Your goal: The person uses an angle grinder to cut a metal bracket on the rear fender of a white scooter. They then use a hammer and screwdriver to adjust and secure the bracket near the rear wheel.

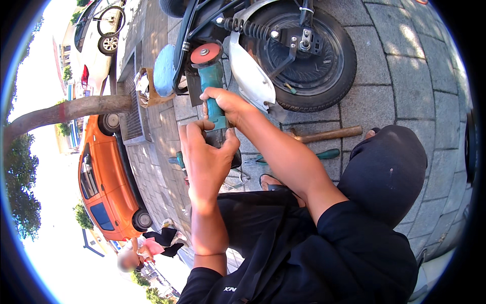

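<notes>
I hold a teal angle grinder with a red disc at its far end. My right hand is wrapped around the middle of its body. My left hand grips the rear of the tool, just below the right hand. The disc sits close to the rear of a scooter, beside a white panel and the black rear wheel. My knee in dark trousers is raised at the right.
A wooden-handled hammer and a green-handled tool lie on the grey paving. An orange car is parked at the left, a white car beyond it. A person in pink crouches at the lower left.
</notes>
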A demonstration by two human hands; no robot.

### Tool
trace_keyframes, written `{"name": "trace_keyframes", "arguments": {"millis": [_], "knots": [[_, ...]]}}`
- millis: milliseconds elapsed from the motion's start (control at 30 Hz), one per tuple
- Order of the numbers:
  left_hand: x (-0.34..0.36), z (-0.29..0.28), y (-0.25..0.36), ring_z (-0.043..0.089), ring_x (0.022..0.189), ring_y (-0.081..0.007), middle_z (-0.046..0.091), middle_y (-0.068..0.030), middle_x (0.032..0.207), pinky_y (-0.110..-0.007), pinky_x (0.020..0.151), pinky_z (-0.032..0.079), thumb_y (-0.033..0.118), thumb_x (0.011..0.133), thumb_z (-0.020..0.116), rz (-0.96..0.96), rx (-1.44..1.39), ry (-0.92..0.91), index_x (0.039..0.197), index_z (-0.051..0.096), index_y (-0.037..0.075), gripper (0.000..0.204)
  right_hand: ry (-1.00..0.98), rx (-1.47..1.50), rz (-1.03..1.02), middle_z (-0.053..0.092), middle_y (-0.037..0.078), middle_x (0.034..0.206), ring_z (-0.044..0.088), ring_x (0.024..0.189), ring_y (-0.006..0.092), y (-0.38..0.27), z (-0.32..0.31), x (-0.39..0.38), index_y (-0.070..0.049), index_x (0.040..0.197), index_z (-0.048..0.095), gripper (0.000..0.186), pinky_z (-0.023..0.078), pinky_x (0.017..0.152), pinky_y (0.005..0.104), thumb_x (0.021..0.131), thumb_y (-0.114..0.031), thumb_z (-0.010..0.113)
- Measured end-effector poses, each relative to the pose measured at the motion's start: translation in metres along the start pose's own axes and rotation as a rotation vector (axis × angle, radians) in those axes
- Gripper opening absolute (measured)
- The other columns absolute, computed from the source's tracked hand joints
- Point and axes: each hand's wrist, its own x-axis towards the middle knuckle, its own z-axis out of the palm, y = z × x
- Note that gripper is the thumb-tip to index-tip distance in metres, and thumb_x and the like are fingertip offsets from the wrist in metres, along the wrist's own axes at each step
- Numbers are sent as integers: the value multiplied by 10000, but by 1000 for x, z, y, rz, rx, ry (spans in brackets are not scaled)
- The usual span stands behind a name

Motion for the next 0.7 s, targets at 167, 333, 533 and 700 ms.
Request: {"name": "trace_keyframes", "arguments": {"millis": [167,333,533,700], "knots": [[-13,-10,0,562,892,-228,573,-99,977,-369,817,497,125,786,854,90,-55,-33,1039,600,-12,384,55,1,-38,622,115,846,636,704,250,-2,-1,-33,-32,1057,596,273,602,649,444,906,-208,740],[-19,-36,-18,570,910,-68,608,-33,991,-231,805,504,12,841,826,-79,-290,-134,1077,552,25,362,107,-66,-147,640,122,840,676,700,258,-3,18,-63,-21,1088,590,415,626,638,474,929,-348,791],[-12,-44,-17,627,977,-113,600,-76,1075,-273,866,539,-35,798,831,-106,-830,-97,1115,512,29,454,-32,-34,-374,689,142,934,712,767,271,-34,39,-98,-44,1170,590,739,641,705,487,988,-760,557],[1,-26,-29,604,1215,-254,501,-78,1104,-473,1148,461,-27,817,792,123,-1078,-46,1124,476,43,446,-380,255,-466,702,134,1112,712,974,279,-67,43,-119,-28,1326,605,846,609,881,516,1041,-780,343]]}}
